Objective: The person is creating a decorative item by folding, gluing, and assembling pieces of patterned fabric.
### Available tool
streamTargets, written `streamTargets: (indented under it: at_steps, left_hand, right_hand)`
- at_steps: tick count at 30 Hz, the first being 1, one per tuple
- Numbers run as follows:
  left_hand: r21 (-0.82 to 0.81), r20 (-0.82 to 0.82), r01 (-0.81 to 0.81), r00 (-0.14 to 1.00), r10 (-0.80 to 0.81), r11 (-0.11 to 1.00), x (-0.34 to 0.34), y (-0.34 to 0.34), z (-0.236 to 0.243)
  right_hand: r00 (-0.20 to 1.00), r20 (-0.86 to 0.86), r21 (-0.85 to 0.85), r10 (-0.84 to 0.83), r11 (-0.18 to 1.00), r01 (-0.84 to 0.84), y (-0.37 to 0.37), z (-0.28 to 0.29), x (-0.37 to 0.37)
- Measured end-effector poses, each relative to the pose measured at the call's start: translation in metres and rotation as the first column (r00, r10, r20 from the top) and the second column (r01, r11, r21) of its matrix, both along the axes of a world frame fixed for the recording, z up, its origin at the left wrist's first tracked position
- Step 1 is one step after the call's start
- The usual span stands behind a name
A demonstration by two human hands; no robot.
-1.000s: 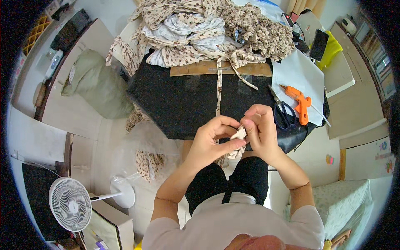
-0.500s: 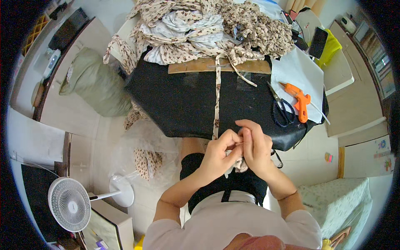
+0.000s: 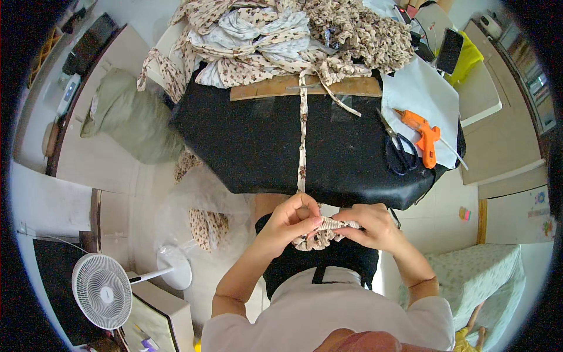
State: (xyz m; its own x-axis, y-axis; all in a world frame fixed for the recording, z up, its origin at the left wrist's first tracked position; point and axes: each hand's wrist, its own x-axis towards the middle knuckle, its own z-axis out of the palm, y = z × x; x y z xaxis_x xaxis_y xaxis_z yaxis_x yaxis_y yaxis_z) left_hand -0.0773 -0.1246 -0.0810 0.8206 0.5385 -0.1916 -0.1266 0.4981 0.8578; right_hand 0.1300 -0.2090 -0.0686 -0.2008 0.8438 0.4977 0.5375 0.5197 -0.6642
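A gathered ring of cream fabric, like a scrunchie [image 3: 316, 240], is stretched between my two hands above my lap. My left hand [image 3: 291, 220] pinches its left side between thumb and fingers. On its right side, my right hand [image 3: 375, 226] grips a tightly ruched section with thumb and fingers. A narrow patterned fabric strip [image 3: 302, 135] runs down the black-covered table [image 3: 246, 141] and passes over its near edge by my left hand. Its lower end is hidden there.
Patterned fabric [image 3: 234, 64] and a heap of ruffled pieces [image 3: 363, 35] fill the table's far side, behind a wooden ruler-like strip [image 3: 258, 89]. Scissors [image 3: 400, 152] and an orange glue gun [image 3: 423, 135] lie right. A white fan [image 3: 104, 291] and plastic bag [image 3: 205, 193] are left.
My hands have moved apart and slightly lower, from pinching close together to spreading the scrunchie between them. Its gathered folds now show more. The view has shifted slightly.
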Motion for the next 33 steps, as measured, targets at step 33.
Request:
streamTargets:
  at_steps: [33]
  left_hand:
    - [0.831,-0.341,0.309,0.940,-0.014,0.462,0.076,0.139,0.048]
  right_hand:
    - [0.966,0.002,0.181,-0.258,0.950,0.253,0.020,-0.028,0.024]
